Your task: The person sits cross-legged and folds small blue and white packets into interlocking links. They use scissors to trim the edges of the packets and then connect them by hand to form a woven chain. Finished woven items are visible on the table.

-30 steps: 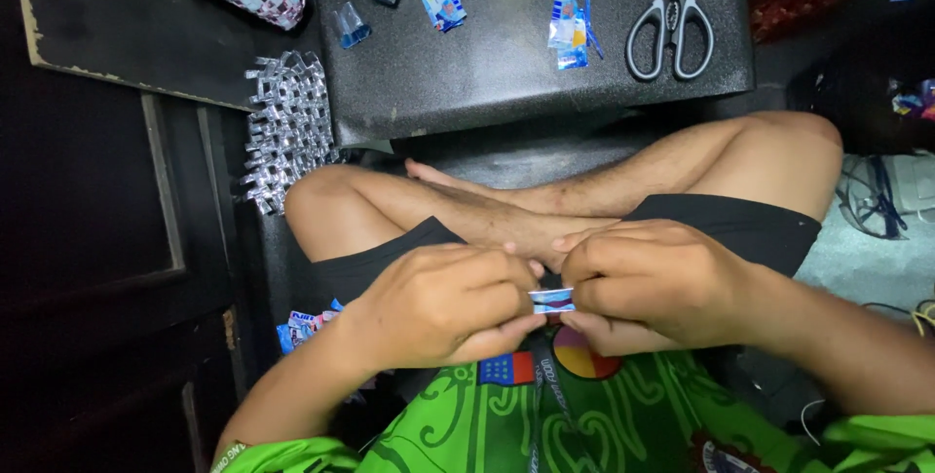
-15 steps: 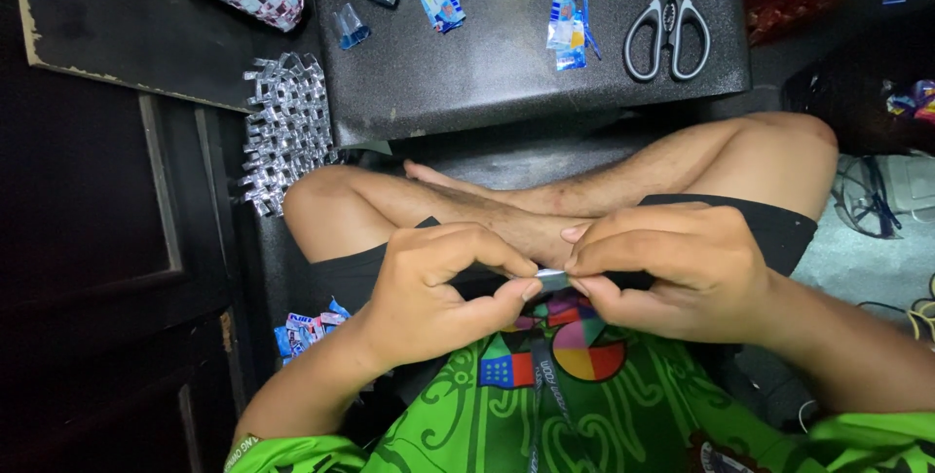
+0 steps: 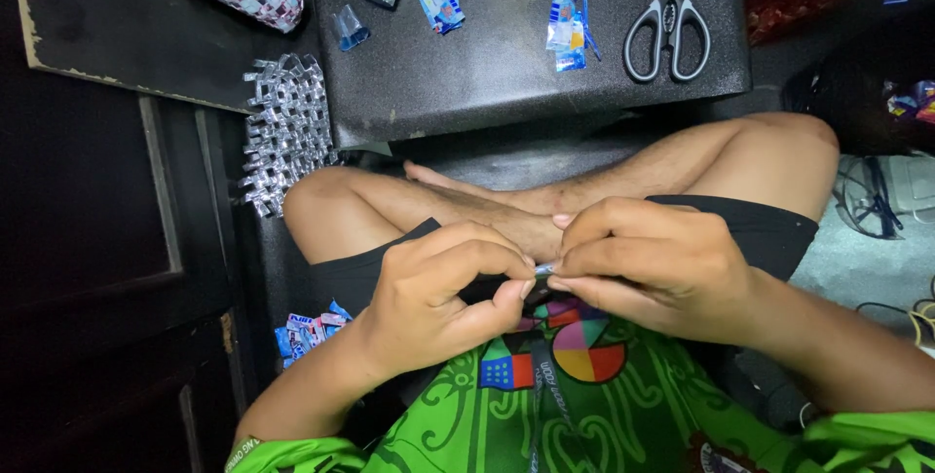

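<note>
Left hand (image 3: pixel 443 293) and right hand (image 3: pixel 648 264) together over the lap, fingertips of both pinched on a small folded strip (image 3: pixel 543 268), mostly hidden between them. Far side, on the dark board (image 3: pixel 487 93): scissors (image 3: pixel 667 25) at right, cut wrapper pieces (image 3: pixel 565 30) just left of them. Woven silver mat (image 3: pixel 287 132) at the board's left edge. More wrappers (image 3: pixel 307 332) near the left thigh.

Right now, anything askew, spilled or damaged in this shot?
Nothing is damaged or spilled. Cut wrapper pieces lie loosely scattered on the black board beside the scissors. The woven silver strip hangs partly off the board's left edge. Left hand and right hand pinch a small folded wrapper strip.
</note>
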